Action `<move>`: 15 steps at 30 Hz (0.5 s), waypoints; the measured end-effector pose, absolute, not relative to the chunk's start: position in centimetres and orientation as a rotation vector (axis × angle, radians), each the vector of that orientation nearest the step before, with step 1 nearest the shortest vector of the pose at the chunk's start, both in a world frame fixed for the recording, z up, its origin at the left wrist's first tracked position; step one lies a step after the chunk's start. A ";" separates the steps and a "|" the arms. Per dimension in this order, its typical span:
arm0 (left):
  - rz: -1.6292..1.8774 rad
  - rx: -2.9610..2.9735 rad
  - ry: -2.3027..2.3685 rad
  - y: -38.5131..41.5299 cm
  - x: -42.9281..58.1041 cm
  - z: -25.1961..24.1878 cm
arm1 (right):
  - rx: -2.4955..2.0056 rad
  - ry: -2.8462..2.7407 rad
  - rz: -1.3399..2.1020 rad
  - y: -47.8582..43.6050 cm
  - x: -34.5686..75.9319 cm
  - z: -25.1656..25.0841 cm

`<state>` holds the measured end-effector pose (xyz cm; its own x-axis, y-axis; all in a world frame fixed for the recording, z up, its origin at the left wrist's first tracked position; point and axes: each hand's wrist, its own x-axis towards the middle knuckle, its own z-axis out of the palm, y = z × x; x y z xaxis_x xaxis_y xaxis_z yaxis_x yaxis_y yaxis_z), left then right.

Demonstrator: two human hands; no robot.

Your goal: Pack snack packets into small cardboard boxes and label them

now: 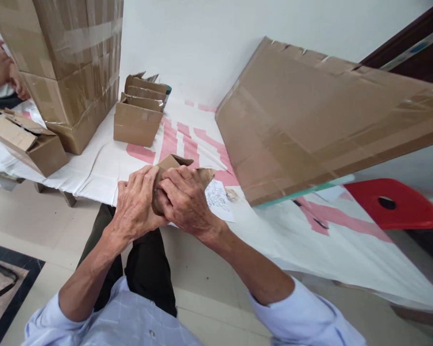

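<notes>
A small brown cardboard box [165, 165] is between my two hands at the table's front edge, with flaps raised at its far side. My left hand [139, 202] wraps round its left side, fingers over the top edge. On the near face presses my right hand [184, 199], its fingers curled against the cardboard. Both hands cover much of the box, so its near side is partly hidden. Just right of my right hand lies a white sheet of paper with dark printed marks [219, 202].
Several open small boxes [137, 122] stand in a row behind. Left are a tall stack of taped cartons [82, 81] and an open carton [39, 149]. A large cardboard sheet [310, 120] leans at right, near a red stool [400, 204]. Another person's hands [5, 67] show far left.
</notes>
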<state>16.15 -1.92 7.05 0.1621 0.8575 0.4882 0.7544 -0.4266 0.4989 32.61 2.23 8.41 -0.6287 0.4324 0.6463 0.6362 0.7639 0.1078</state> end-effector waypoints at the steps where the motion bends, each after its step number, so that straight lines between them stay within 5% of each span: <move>1: 1.120 2.288 1.601 -1.9 16.2 7.0 | -0.783 -2.354 -0.415 2.2 32.8 8.5; 15: 1.055 2.286 1.593 -1.8 16.6 7.9 | -0.680 -2.242 -0.504 1.7 33.6 9.1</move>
<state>16.59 -1.79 7.87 0.1831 0.8721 0.4537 0.7579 -0.4192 0.4999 33.63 1.72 9.13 -0.5955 0.3180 0.7377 0.6032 0.7835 0.1492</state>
